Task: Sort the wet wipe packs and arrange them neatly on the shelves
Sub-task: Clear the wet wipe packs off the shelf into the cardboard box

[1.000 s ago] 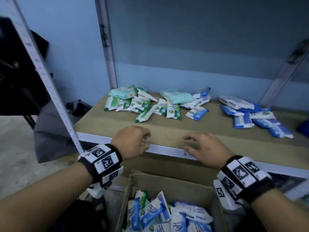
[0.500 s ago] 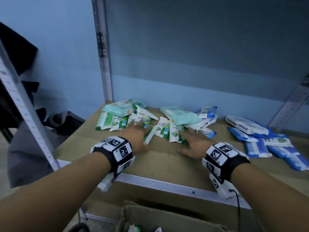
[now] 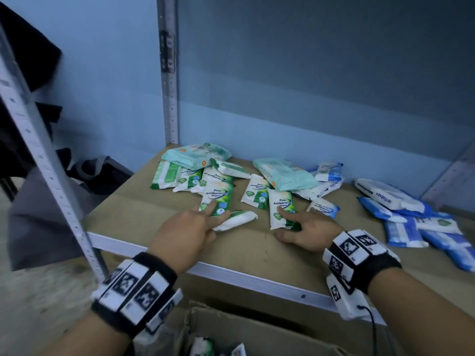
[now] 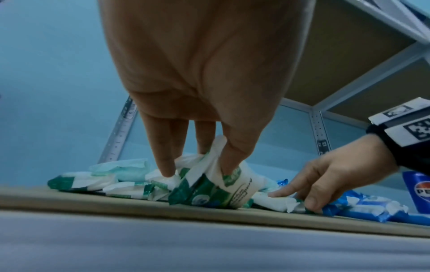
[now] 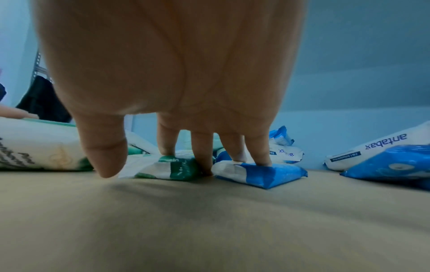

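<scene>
Green-and-white wet wipe packs lie in a loose heap on the tan shelf board (image 3: 154, 222), with blue-and-white packs (image 3: 411, 222) heaped to the right. My left hand (image 3: 213, 211) pinches one green pack (image 3: 218, 194) between thumb and fingers; the left wrist view shows that pack (image 4: 209, 191) tilted up at its near end. My right hand (image 3: 295, 219) lies flat with straight fingers, the index on another green pack (image 3: 281, 201). In the right wrist view its outer fingers press a small blue pack (image 5: 263, 173) and its thumb touches the board.
Two larger teal packs (image 3: 195, 155) (image 3: 285, 173) top the green heap. Metal uprights stand at the back (image 3: 168, 73) and front left (image 3: 46, 160). An open cardboard box (image 3: 257, 330) with more packs sits below the shelf's front rail. Dark bags (image 3: 38, 209) lie left.
Both hands moved from the shelf's front edge forward onto the packs. The left hand has taken hold of a green pack and the right hand now rests on another.
</scene>
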